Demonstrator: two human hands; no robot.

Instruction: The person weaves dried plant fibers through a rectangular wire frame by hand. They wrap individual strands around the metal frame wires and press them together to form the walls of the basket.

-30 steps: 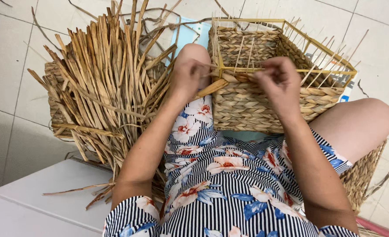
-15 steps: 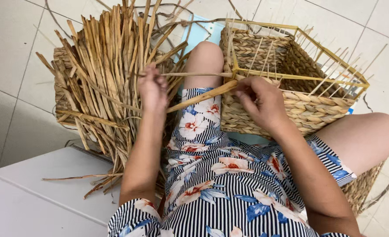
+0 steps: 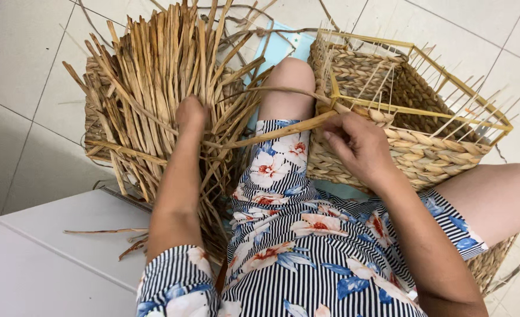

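Right hand point(image 3: 359, 147) fingers point(image 3: 336, 144) curled and pinching the long flat tan straw strand point(image 3: 271, 134) at centre frame, right against the near corner of the half-woven rectangular straw basket with a yellow wire frame point(image 3: 424, 155). Left hand point(image 3: 190, 114) closed, fingers buried in the big bundle of dry tan straw stalks point(image 3: 154, 76) at upper left; it appears to grip the strand's far end, but the exact hold is hidden by the stalks.

Change from earlier frames: a second ago both hands sat together at the basket rim. Half a second ago the left hand had pulled off to the left. Now it is further left, into the bundle, and the strand is drawn out longer and tauter between the hands. Right hand has barely shifted.

Strand long axis: near horizontal, rising slightly from left to right. Its right end points to the basket corner, its left end into the bundle. It crosses above the knee point(image 3: 292, 76) and the striped floral-print shorts point(image 3: 289, 235).

Basket sits upper right, resting on the right thigh, tilted, thin upright spokes sticking past the frame. The bundle fans upward from a low woven base on the pale tiled floor point(image 3: 19, 76). White flat table point(image 3: 48, 258) at lower left, with a few loose straw bits point(image 3: 104, 232) on it.
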